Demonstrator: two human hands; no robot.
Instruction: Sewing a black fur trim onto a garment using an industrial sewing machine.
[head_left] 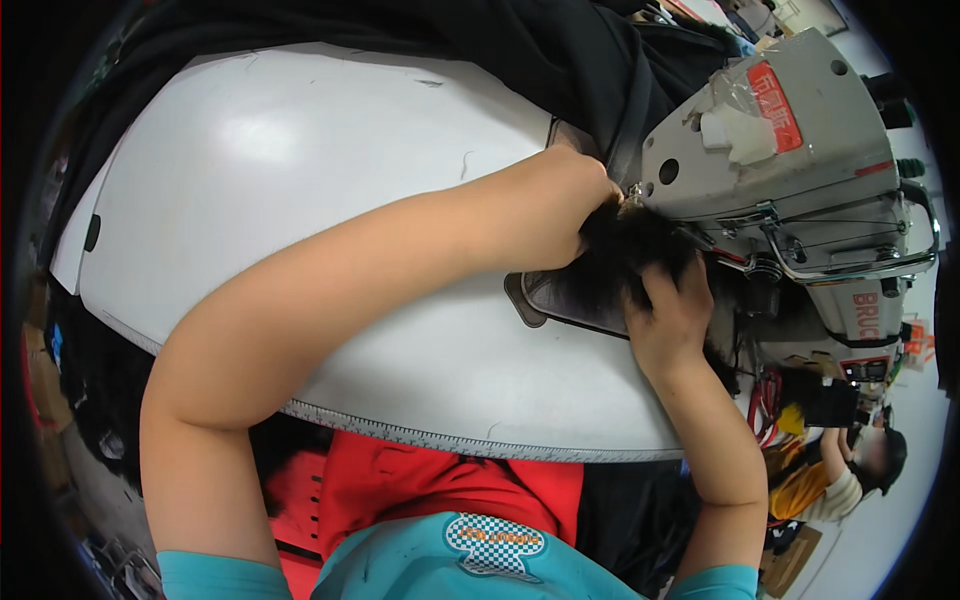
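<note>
A piece of black furry fabric (640, 238) lies bunched under the head of a grey-white sewing machine (770, 150), beside its needle area. My left hand (565, 205) reaches across from the left with its fingers curled around the fur's left edge, close to the presser foot. Its fingertips are partly hidden in the fabric. From below, my right hand (672, 315) holds the near side of the same fur with bent fingers, their tips sunk into the pile. The dark metal machine bed (575, 308) shows under the fur. The exact stitching point is hidden.
A white sewing table (330, 160) has a measuring tape (400, 432) along its near edge. Black cloth (400, 25) drapes over the far edge beside the machine. Another person (840, 470) sits at the far right. Red cloth (440, 485) covers my lap.
</note>
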